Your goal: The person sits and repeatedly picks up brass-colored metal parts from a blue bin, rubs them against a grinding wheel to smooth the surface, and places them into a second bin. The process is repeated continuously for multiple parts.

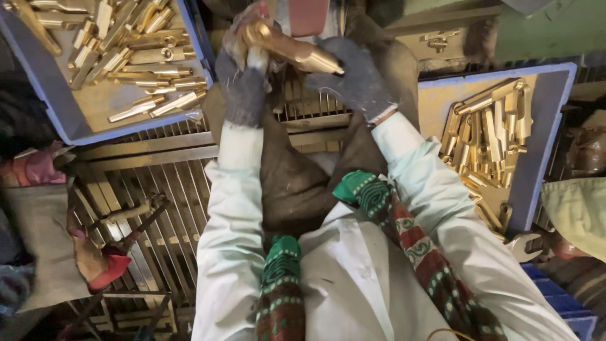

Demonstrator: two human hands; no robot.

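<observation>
1. The left hand (243, 88), in a dark knit glove, is closed around the thick end of a brass part (293, 50); the right hand (356, 79), also gloved, is curled over the part's tapered end. The part sits between them, tilted, above a dark cloth (297, 183) on the lap.
2. The part looks like solid metal, so likely heavy for its size, stiff, and smooth enough to slip (the gloves should help). The thick end seems the surest place to grip.
3. Left of the hands, a blue tray (53, 101) holds a loose heap of brass pieces (136, 57).
4. To the right, a second blue tray (546, 126) holds more brass pieces (489, 136), stacked closer.
5. A spanner (524, 243) lies just below that tray.
6. No labels or signs are legible.
</observation>
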